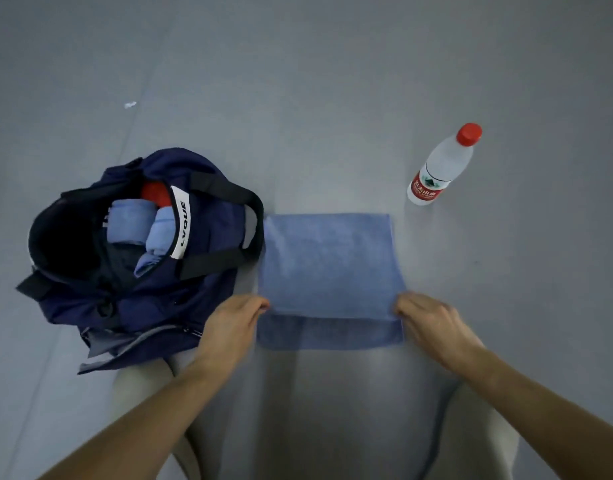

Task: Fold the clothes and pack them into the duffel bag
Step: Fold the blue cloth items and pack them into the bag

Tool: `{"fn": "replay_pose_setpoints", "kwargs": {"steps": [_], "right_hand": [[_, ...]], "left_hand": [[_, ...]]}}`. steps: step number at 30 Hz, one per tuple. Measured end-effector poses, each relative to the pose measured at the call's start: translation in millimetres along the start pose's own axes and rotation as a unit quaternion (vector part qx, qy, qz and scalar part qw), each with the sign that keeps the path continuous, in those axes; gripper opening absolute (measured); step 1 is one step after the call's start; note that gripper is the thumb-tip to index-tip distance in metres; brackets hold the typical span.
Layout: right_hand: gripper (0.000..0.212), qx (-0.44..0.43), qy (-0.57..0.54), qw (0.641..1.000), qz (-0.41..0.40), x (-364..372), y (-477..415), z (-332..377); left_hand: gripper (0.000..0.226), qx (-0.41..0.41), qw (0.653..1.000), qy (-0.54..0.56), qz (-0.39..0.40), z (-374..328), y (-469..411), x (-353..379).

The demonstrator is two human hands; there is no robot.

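A light blue cloth point(327, 265) lies flat on the grey floor in front of me, its upper layer folded over a lower layer that shows along the near edge. My left hand point(234, 323) pinches the left corner of the upper layer. At the right corner my right hand point(431, 322) pinches the same layer. To the left stands the navy duffel bag point(194, 292), open at the top. Inside it lie rolled light blue clothes point(138, 223) and something red point(156, 194).
A clear water bottle point(440, 168) with a red cap and red label lies on the floor beyond the cloth's right corner. The bag's black handles point(225, 223) lean toward the cloth's left edge. My knees show at the bottom of the view.
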State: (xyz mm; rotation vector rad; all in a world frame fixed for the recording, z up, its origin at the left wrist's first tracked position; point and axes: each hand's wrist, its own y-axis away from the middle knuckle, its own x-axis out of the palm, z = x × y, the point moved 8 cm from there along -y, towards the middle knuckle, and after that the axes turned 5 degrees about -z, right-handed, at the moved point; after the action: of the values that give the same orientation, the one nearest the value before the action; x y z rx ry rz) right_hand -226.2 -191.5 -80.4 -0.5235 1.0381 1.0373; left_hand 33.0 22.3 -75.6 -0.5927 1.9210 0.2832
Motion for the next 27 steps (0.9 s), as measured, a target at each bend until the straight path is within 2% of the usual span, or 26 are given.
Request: {"fn": "replay_pose_setpoints", "kwargs": {"steps": [4, 6, 10, 13, 16, 22, 27], "right_hand": [[0.016, -0.025, 0.017, 0.999, 0.025, 38, 18, 11], [0.016, -0.005, 0.043, 0.998, 0.044, 57, 18, 6], [0.020, -0.004, 0.101, 0.992, 0.082, 78, 13, 9], [0.021, 0.009, 0.073, 0.997, 0.004, 66, -14, 20], [0.040, 0.033, 0.050, 0.997, -0.058, 65, -61, 26], [0.080, 0.105, 0.096, 0.989, 0.044, 95, -142, -5], [0.081, 0.128, 0.162, 0.978, 0.028, 93, -162, -50]], "left_hand": [[0.019, 0.063, 0.997, -0.036, 0.039, 7, 35, 19], [0.013, 0.077, 0.993, -0.061, 0.072, 17, 48, 36], [0.027, 0.094, 0.981, -0.081, 0.149, 18, 58, 62], [0.034, 0.095, 0.983, -0.092, 0.127, 1, 25, 67], [0.045, 0.053, 0.989, -0.071, 0.116, -6, -26, 86], [0.065, -0.024, 0.972, -0.105, 0.208, -10, -103, 135], [0.077, -0.013, 0.968, -0.151, 0.201, 2, -145, 150]]}}
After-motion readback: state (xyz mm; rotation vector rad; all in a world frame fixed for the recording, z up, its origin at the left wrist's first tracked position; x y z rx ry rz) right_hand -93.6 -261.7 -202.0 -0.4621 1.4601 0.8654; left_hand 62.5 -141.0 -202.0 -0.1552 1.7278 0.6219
